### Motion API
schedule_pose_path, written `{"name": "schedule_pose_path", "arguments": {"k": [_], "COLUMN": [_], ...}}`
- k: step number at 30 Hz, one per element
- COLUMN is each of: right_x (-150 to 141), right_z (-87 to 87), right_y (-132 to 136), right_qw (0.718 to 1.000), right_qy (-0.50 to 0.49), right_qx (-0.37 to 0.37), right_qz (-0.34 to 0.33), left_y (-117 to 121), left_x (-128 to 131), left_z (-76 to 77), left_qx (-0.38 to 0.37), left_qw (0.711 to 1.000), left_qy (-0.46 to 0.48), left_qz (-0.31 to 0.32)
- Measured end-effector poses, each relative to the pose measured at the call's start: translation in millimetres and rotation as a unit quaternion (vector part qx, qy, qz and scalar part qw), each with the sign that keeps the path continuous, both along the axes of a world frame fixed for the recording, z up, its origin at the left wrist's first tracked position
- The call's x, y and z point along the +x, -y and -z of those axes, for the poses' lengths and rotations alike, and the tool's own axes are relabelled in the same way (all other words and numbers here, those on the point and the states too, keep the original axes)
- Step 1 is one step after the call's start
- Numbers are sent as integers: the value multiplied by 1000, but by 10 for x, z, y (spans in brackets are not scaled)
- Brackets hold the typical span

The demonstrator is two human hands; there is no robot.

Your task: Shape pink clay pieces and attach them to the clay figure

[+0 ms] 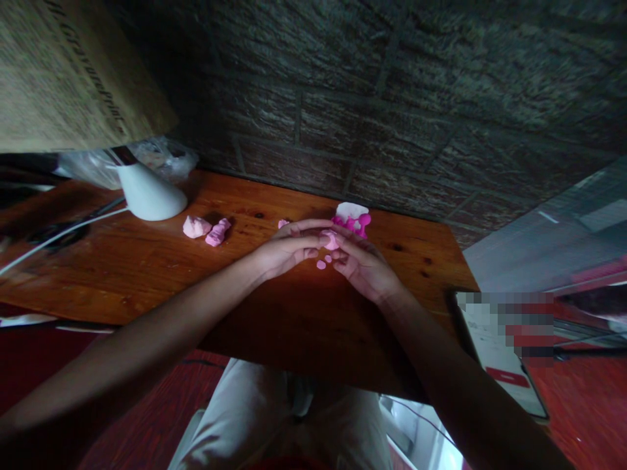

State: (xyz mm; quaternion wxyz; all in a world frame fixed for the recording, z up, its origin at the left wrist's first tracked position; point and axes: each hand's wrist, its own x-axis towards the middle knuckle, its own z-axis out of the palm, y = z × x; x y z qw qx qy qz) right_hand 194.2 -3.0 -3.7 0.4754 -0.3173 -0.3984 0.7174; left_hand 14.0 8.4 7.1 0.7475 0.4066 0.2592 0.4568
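A small lump of pink modelling clay (331,239) is pinched between the fingertips of both hands, above the wooden table. My left hand (287,251) reaches in from the left, its thumb and fingers closed on the lump's left side. From the right, my right hand (365,266) grips the same lump with thumb and fingers. Just below the fingertips are two small pink clay bits (321,264). Behind the hands lie a bright magenta piece (361,224) and a white piece (351,209), both partly covered by the fingers. Another small pink bit (283,223) shows beyond my left hand.
Two larger pink clay lumps, a pale one (196,226) and a darker one (218,232), lie left on the wooden table (122,274). Behind them stand a white lamp base (151,192) and a plastic bag (171,156). A brick-patterned wall borders the back; a tablet-like screen (504,372) is at right.
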Motion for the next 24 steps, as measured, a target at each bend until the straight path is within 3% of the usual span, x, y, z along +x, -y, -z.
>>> {"name": "schedule_pose_path", "arguments": {"k": [5, 11, 17, 24], "right_x": [10, -7, -17, -43], "right_z": [-23, -51, -92, -133], "right_y": [-4, 16, 33, 46], "right_qw": [1000, 1000, 999, 999], "right_qy": [16, 22, 24, 4], "right_qx": [6, 9, -3, -25], "right_qz": [1, -3, -22, -28], "left_y": [-24, -56, -45, -32], "left_x": [-9, -38, -51, -55], "left_z": [31, 50, 39, 37], "left_qx": [-10, -25, 19, 10], "left_qw": [1000, 998, 998, 998], "left_qy": [8, 4, -7, -9], "left_qz": [3, 59, 58, 57]}}
